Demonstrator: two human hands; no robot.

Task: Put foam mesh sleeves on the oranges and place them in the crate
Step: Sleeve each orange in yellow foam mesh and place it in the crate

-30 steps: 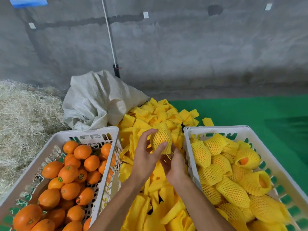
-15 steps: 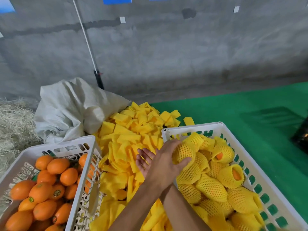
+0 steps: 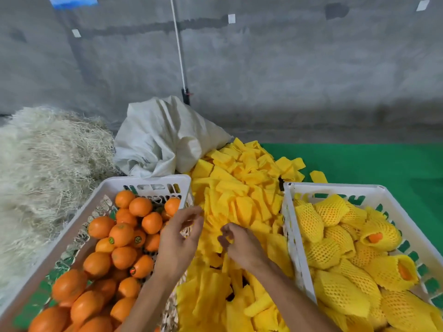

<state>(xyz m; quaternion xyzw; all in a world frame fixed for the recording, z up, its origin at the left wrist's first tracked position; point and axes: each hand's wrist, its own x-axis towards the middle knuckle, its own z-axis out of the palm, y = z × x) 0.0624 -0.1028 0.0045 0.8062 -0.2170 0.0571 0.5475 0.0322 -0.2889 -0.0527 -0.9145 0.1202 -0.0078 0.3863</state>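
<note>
Oranges point(image 3: 119, 236) bare in left crate point(image 3: 148, 182); both hands (left point(image 3: 177, 243), right point(image 3: 242, 248)) loosely curled, empty, over sleeves point(image 3: 239, 195).

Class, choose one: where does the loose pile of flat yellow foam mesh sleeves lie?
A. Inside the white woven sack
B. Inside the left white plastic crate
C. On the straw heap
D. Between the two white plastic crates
D: the loose pile of flat yellow foam mesh sleeves fills the gap between the left white plastic crate of bare oranges and the right white plastic crate of sleeved oranges.

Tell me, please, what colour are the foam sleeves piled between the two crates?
Yellow; the sleeves show best in the head view.
</note>
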